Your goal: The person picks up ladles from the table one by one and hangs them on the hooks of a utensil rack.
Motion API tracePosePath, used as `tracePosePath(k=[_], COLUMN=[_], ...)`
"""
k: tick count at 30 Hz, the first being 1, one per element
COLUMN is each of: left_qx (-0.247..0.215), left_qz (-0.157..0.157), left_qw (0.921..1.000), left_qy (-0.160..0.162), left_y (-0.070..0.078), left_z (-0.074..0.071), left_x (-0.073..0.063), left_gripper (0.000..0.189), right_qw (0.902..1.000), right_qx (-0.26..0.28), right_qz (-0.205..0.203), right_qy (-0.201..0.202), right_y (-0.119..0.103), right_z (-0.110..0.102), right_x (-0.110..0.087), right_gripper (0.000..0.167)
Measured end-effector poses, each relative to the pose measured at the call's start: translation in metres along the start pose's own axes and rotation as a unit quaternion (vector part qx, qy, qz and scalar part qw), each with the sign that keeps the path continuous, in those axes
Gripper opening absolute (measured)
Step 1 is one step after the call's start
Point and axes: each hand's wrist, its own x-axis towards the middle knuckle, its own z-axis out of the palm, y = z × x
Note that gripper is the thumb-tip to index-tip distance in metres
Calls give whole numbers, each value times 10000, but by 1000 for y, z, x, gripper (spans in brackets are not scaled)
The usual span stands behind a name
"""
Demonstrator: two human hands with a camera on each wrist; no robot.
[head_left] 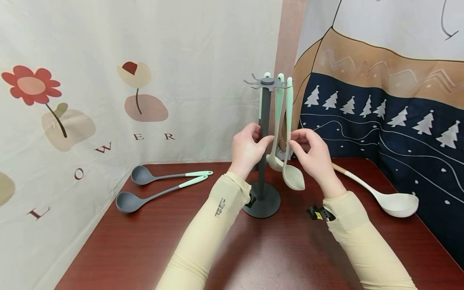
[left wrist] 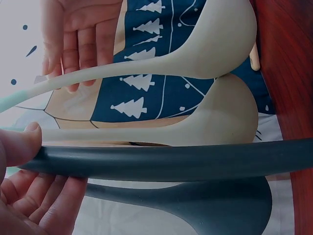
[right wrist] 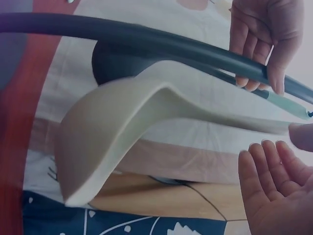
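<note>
A dark grey utensil stand (head_left: 264, 161) stands upright, and my left hand (head_left: 248, 147) grips its pole (left wrist: 171, 161) between thumb and fingers. Two beige ladles with mint handles hang from its right side, a nearer ladle (head_left: 293, 177) and a farther ladle (head_left: 274, 162). Behind the pole hangs a dark grey ladle (left wrist: 234, 203), mostly hidden in the head view. Beside the nearer beige ladle's handle is my right hand (head_left: 313, 155). Its thumb overlaps that handle in the right wrist view, while the fingers (right wrist: 266, 164) stay loosely extended, apart from it.
Two dark grey ladles with mint handles, a rear ladle (head_left: 142, 175) and a front ladle (head_left: 129, 202), lie on the left of the reddish-brown table (head_left: 181, 241). A large white ladle (head_left: 398, 204) lies at the right. Printed cloths (head_left: 203, 80) hang behind the table.
</note>
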Motion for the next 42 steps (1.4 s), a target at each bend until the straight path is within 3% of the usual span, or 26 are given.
tracePosePath(k=[12, 23, 42], left_qx=[-6, 18, -25], left_qz=[-32, -113, -161], left_qw=[10000, 9999, 9998], left_qy=[-37, -68, -104], left_y=[0, 1, 2], left_z=[0, 0, -1], left_x=[0, 0, -1], left_gripper=[26, 26, 25], right_qw=[9972, 9874, 9787], right_qx=[-240, -669, -853], right_qz=[86, 337, 590], right_qy=[-699, -1396, -1772], right_y=[22, 37, 62], right_z=[-13, -23, -36], right_x=[-9, -14, -26], right_gripper=[39, 61, 73])
